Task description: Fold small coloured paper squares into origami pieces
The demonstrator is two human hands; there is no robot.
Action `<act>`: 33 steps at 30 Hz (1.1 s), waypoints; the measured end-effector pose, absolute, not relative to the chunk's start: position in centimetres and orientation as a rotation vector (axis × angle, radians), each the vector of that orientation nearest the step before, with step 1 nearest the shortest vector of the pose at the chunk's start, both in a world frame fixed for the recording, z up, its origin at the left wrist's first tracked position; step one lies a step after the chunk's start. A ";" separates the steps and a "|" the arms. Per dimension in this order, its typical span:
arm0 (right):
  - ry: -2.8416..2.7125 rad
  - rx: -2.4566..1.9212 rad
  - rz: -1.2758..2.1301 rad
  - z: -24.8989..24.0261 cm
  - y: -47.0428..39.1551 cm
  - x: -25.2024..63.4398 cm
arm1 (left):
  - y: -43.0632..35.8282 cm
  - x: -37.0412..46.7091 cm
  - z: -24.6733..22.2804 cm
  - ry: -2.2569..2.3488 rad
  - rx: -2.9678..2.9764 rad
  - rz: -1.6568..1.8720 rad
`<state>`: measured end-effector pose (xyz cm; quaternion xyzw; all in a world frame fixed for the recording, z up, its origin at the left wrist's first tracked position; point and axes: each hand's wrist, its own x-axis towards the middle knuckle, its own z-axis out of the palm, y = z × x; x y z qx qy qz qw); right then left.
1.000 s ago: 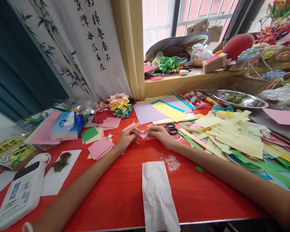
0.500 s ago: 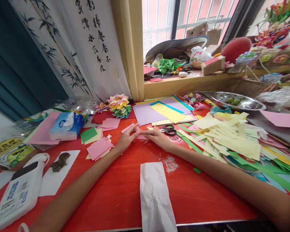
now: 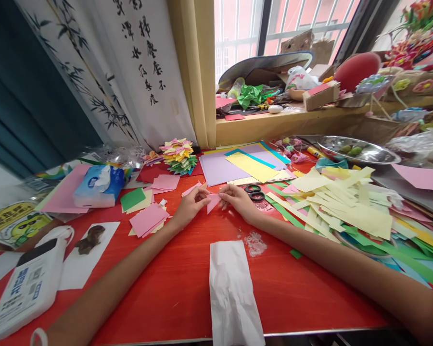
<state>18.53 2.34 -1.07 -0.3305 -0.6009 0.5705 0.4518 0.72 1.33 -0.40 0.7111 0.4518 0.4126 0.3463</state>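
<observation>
A small folded pink paper (image 3: 212, 203), roughly triangular, is held up between both hands above the red table (image 3: 166, 283). My left hand (image 3: 192, 205) pinches its left edge. At the right corner, my right hand (image 3: 235, 201) grips it with thumb and index finger. Black-handled scissors (image 3: 254, 193) lie just beyond my right hand. Pink paper squares (image 3: 148, 220) are stacked to the left of my left hand, near a green square (image 3: 133, 199). Behind them stands a ring-shaped stack of folded papers (image 3: 179, 156).
A white crumpled paper (image 3: 233, 293) lies at the front middle. Cut paper strips (image 3: 346, 202) cover the right side, below a metal dish (image 3: 359, 150). On the left are a tissue pack (image 3: 99, 186) and a white box (image 3: 27, 286). Large coloured sheets (image 3: 216, 168) lie at the back.
The pink paper has been lifted and now shows as a triangle between the fingers. My right hand's fingers have gone from stretched flat to bent around its corner.
</observation>
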 end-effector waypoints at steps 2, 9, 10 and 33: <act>-1.486 -0.847 1.434 -1.0 2.3 18.5 | 1.3 0.6 -0.2 1.222 1.880 1.093; -1.577 -0.882 1.426 -1.1 2.3 18.5 | 0.8 0.9 0.3 1.227 1.982 1.063; -1.542 -0.885 1.412 -1.1 2.3 18.5 | 0.8 0.9 0.2 1.211 1.946 1.049; -1.458 -0.774 1.438 -1.1 2.4 18.6 | 1.6 0.7 -0.2 0.984 1.516 1.068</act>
